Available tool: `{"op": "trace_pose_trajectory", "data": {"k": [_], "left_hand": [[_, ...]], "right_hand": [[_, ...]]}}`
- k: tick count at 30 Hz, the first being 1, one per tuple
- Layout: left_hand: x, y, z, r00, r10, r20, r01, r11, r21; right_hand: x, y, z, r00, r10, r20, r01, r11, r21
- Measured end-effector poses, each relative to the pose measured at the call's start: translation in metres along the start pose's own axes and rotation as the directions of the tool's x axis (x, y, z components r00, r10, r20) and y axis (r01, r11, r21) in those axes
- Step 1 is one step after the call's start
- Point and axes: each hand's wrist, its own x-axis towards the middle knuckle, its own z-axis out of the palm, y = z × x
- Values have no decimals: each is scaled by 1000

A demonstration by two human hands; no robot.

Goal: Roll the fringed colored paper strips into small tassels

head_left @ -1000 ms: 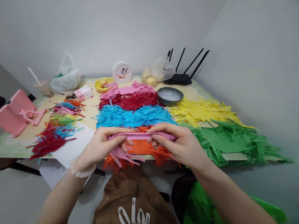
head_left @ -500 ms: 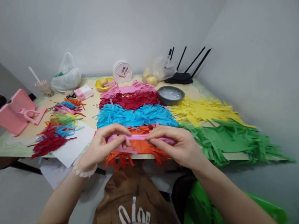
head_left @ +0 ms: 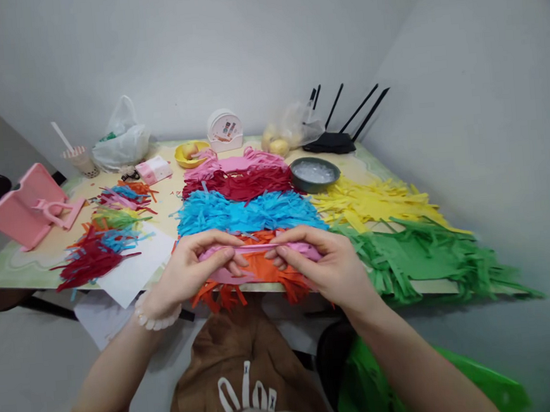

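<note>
A pink fringed paper strip (head_left: pixel 254 250) is stretched between both hands just above the table's near edge. My left hand (head_left: pixel 192 273) pinches its left end, thumb on top and fingers curled under. My right hand (head_left: pixel 325 265) pinches its right end the same way. Directly beneath lies a pile of orange fringed paper (head_left: pixel 261 274), some of it hanging over the edge. Behind it lie rows of blue fringe (head_left: pixel 247 211), dark red fringe (head_left: pixel 240 184) and pink fringe (head_left: pixel 236 164).
Yellow fringe (head_left: pixel 374 201) and green fringe (head_left: pixel 417 258) cover the table's right side. A grey bowl (head_left: pixel 314 174), a black router (head_left: pixel 336 141), a yellow bowl (head_left: pixel 190 154) and bags stand at the back. Mixed scraps (head_left: pixel 101 239), white paper (head_left: pixel 135 271) and a pink stand (head_left: pixel 27 206) lie left.
The hands have drawn closer together along the pink strip and its hanging fringe has been gathered up; the strip sits slightly lower, over the orange pile.
</note>
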Motion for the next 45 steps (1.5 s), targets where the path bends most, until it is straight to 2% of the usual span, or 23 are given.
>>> {"op": "trace_pose_trajectory", "data": {"k": [2,6,9,12,14,16,19,21,23,25,27,30,31,33,36,38,41,45], "left_hand": [[0,-1,0,1000,-17,-17,15,995,-94],[2,-8,1,998,-45,-38,32,960,-277],[3,-16,4,999,-20,-45,5,947,-320],[1,-21,3,998,42,-48,-53,958,-283],[-1,-19,-2,997,72,7,-70,980,-188],[-2,-10,-10,990,83,110,-85,996,12],[1,10,-17,979,103,174,-162,916,368],[5,20,-15,970,130,206,-219,835,504],[11,24,-10,946,119,301,-279,773,570],[15,22,-6,923,103,371,-330,708,624],[17,16,-6,916,152,372,-386,592,708],[16,4,-11,874,320,366,-467,342,816],[15,0,-12,848,372,378,-490,276,827],[13,-7,-15,796,444,411,-537,205,818],[12,-15,-15,736,533,417,-590,203,782],[11,-20,-12,732,585,350,-571,245,784],[10,-28,-2,750,642,163,-472,346,811],[7,-33,16,715,699,-9,-440,460,771]], "right_hand": [[0,3,3,999,35,-4,-33,988,153],[3,14,6,999,32,10,-33,938,344],[5,23,7,999,5,45,-24,902,431],[4,25,6,998,-41,47,17,906,424],[3,22,3,993,-110,31,96,950,297],[1,15,0,974,-225,32,222,972,75],[2,5,-5,912,-393,117,409,895,-178],[3,1,-6,860,-470,201,507,830,-232],[3,0,-7,804,-526,278,589,769,-248],[2,-1,-9,773,-541,331,625,738,-254],[2,-1,-13,802,-480,355,576,778,-249],[5,-1,-18,906,-223,360,295,942,-159],[8,-1,-18,919,-124,374,179,977,-118],[13,2,-14,904,40,425,-29,999,-32],[16,9,2,855,163,493,-259,957,133],[14,12,13,873,189,449,-333,905,266],[7,12,25,932,168,322,-283,891,354],[4,5,26,960,48,274,-145,927,346]]}}
